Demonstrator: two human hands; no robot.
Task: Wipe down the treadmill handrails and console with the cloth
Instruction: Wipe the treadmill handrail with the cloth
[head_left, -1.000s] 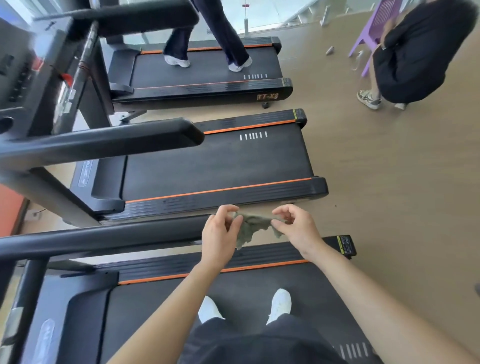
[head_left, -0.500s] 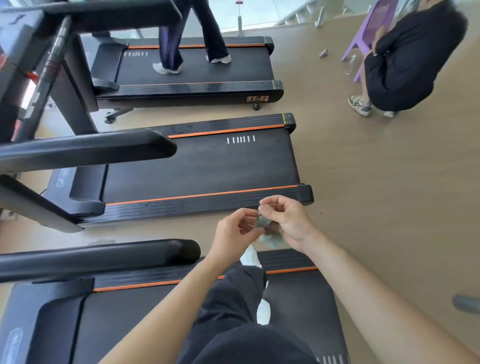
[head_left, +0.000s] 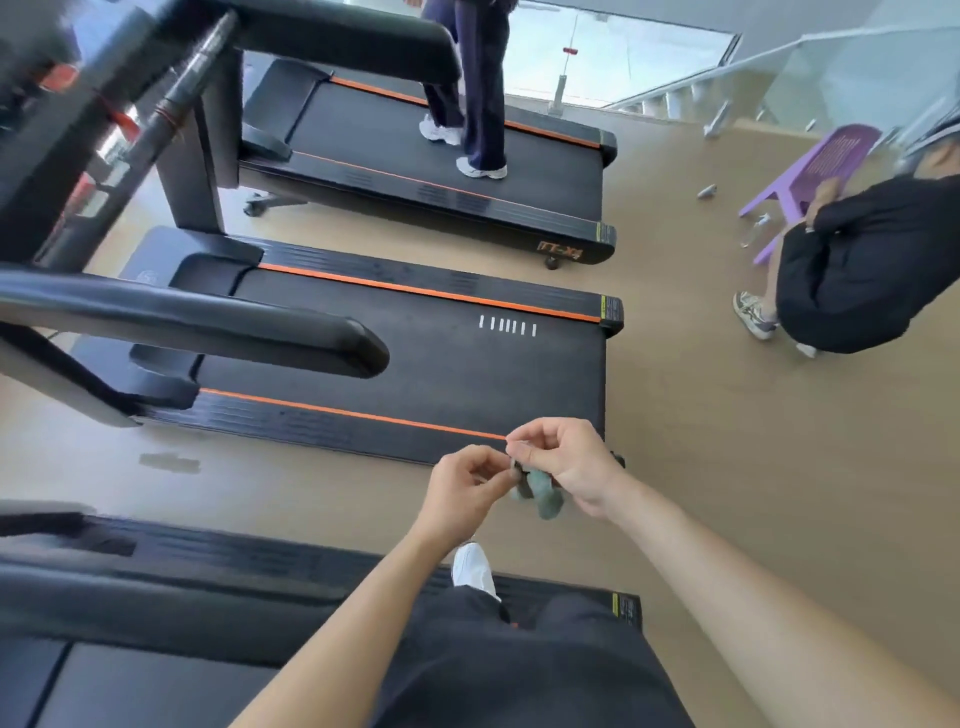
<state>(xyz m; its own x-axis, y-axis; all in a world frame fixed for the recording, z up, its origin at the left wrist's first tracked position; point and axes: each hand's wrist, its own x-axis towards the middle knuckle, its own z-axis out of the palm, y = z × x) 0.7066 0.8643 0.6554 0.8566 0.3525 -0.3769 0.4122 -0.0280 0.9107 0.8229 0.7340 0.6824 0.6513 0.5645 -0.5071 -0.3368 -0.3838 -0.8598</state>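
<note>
1. Bunching is the main change: a second ago the cloth was stretched flat between the two hands, and now it is gathered into a small grey-green wad.
2. The hands have closed in on each other, from apart at the cloth's two ends to nearly touching.
3. The view has also swung, so the near handrail now lies blurred at the lower left, well apart from the hands.
4. For the task, I judge this to be preparation: the cloth is being folded into a pad for wiping, and no rail or console has been touched with it yet.
5. The right hand has its fingers curled, and thumb and forefinger pinch the top of the cloth. The rest of the wad hangs just below the palm.
6. The left hand is also curled, and its fingertips meet the right hand's at the cloth's upper edge and pinch it there.
7. The cloth hangs in the air in front of the person, above the floor between the near treadmill and the middle treadmill.
</note>
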